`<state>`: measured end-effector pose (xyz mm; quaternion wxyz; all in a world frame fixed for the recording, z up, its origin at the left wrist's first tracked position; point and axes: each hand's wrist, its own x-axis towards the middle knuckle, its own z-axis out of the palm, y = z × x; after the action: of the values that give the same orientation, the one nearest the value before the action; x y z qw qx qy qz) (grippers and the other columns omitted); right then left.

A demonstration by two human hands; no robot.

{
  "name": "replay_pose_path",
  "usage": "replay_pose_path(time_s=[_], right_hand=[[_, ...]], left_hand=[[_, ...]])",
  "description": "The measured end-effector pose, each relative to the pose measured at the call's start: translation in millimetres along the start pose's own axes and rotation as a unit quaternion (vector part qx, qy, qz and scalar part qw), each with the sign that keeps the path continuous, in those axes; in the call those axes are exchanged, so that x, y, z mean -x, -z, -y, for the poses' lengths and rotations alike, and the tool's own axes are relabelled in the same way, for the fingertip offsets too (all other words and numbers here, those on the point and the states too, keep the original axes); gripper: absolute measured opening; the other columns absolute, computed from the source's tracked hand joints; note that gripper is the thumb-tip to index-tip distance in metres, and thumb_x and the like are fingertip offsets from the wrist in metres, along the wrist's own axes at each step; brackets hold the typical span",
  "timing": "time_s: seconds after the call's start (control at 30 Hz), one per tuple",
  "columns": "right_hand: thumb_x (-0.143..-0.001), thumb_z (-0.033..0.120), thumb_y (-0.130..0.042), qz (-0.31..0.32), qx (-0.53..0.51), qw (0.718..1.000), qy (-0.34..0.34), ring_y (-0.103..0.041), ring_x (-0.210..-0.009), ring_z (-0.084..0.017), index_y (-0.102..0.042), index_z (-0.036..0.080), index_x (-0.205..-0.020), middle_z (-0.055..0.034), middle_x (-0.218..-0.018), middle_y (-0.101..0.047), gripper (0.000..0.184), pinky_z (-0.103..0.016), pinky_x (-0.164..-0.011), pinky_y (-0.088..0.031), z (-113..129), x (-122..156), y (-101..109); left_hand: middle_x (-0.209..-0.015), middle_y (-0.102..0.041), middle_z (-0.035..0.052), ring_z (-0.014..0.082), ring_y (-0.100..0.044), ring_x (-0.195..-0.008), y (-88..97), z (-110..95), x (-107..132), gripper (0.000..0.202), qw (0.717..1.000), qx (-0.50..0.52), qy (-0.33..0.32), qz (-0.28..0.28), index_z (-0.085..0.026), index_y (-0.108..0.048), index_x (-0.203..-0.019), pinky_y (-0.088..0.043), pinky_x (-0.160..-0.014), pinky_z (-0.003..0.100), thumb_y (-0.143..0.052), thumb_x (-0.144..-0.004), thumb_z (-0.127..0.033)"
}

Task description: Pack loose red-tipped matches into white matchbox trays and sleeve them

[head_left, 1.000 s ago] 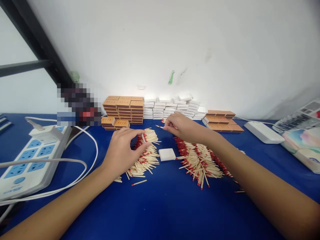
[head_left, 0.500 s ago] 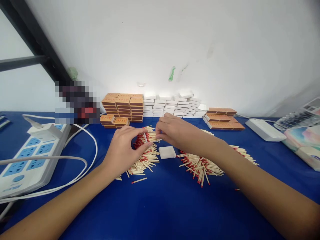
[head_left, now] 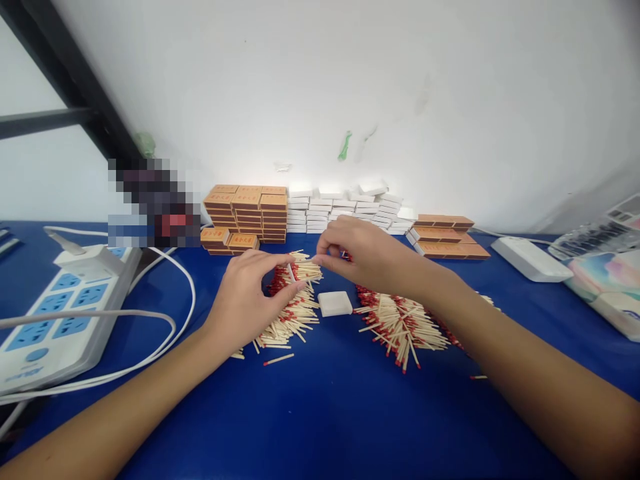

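Above the left heap of matches, my left hand grips a thin white piece between thumb and forefinger. It looks like a matchbox tray seen edge-on, mostly hidden by the fingers. My right hand is closed in a pinch just right of it, its fingertips close to the left forefinger. What the pinch holds is too small to make out. Below the right hand a white matchbox tray lies on the blue table. Another heap of red-headed matches spreads under my right forearm.
Orange matchboxes are stacked against the wall at left, beside rows of white trays. More matchboxes stand to the right. A power strip with looping white cables lies left; a white device lies right.
My right hand has lifted slightly and its fingertips are nearer the left forefinger. The left hand keeps its grip in nearly the same place.
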<state>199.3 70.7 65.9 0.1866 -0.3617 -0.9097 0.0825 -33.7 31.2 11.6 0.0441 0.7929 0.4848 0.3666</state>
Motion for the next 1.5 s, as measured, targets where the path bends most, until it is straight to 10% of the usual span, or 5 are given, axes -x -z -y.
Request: replay_pose_path(time_s=[0.23,0.77,1.5], right_hand=[[-0.095,0.049,-0.069,0.068,-0.025,0.996,-0.045,-0.052,-0.076,-0.015,-0.065,0.02,-0.086,-0.0025,-0.083,-0.065,0.031,-0.03,-0.067,-0.032,11.3,3.3,-1.0],[-0.089,0.03,-0.072,0.224,-0.061,0.969,-0.087,-0.061,-0.069,-0.014,-0.073,0.023,-0.091,-0.0005,-0.082,-0.072,0.007,-0.028,-0.058,-0.038,-26.5,5.8,-11.9],[-0.094,0.025,-0.061,0.181,-0.043,0.978,-0.097,-0.056,-0.068,-0.015,-0.067,0.02,-0.088,-0.0043,-0.087,-0.072,0.009,-0.03,-0.061,-0.039,-17.0,6.1,-12.8]], left_hand=[[-0.107,-0.082,0.0041,0.0271,-0.073,-0.102,0.3,0.4,1.1,0.033,1.0,-0.002,0.008,-0.008,-0.024,-0.078,-0.115,-0.055,-0.094,0.042,-0.083,-0.087,-0.04],[-0.103,-0.082,0.0032,0.0271,-0.072,-0.101,1.5,2.0,-1.0,0.029,0.999,-0.028,0.01,-0.022,-0.024,-0.077,-0.111,-0.053,-0.093,0.042,-0.081,-0.089,-0.043],[-0.103,-0.081,0.0032,0.0276,-0.071,-0.103,0.9,2.5,-0.4,0.03,1.0,-0.02,0.01,-0.014,-0.024,-0.077,-0.112,-0.053,-0.096,0.043,-0.082,-0.089,-0.043]])
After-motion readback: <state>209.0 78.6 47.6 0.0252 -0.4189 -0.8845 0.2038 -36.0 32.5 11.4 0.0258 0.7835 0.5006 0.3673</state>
